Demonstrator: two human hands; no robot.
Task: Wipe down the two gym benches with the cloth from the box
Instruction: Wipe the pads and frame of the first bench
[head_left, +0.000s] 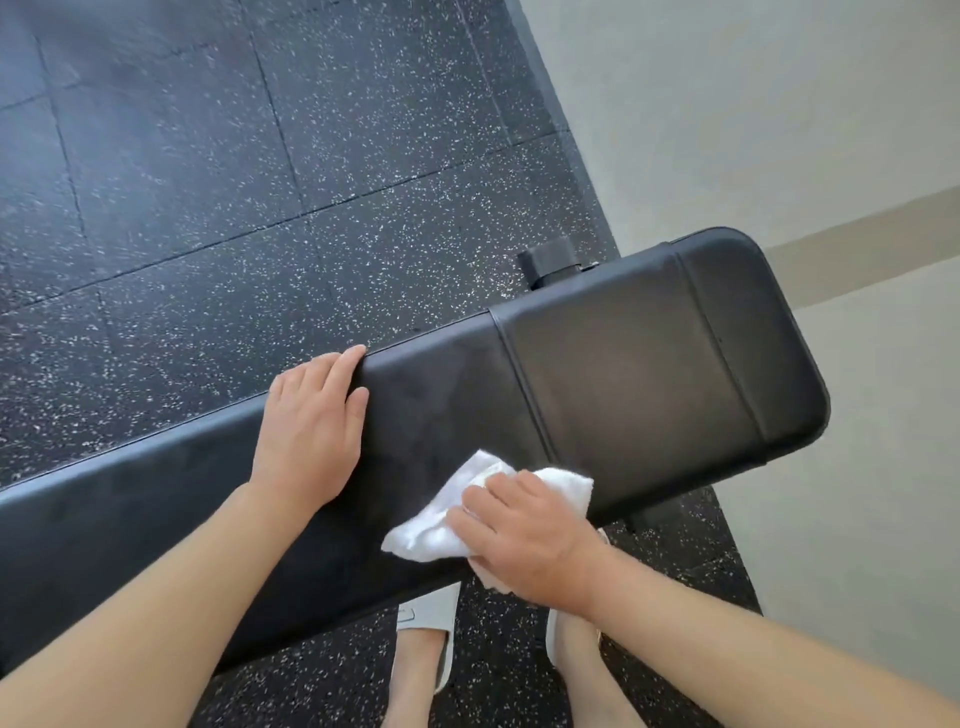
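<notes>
A black padded gym bench (639, 374) runs from the lower left to the right of the head view. My left hand (311, 426) rests flat on the pad, its fingertips at the far edge. My right hand (524, 540) grips a white cloth (436, 525) and presses it on the pad near the front edge. Part of the cloth hangs below my palm. Only this one bench is in view, and no box is visible.
Black speckled rubber floor tiles (208, 182) stretch beyond the bench. A pale wall (779, 104) rises at the right, close to the bench's end. A black bench foot (550, 262) sticks out behind the pad. My feet in white slippers (426, 639) stand below the bench.
</notes>
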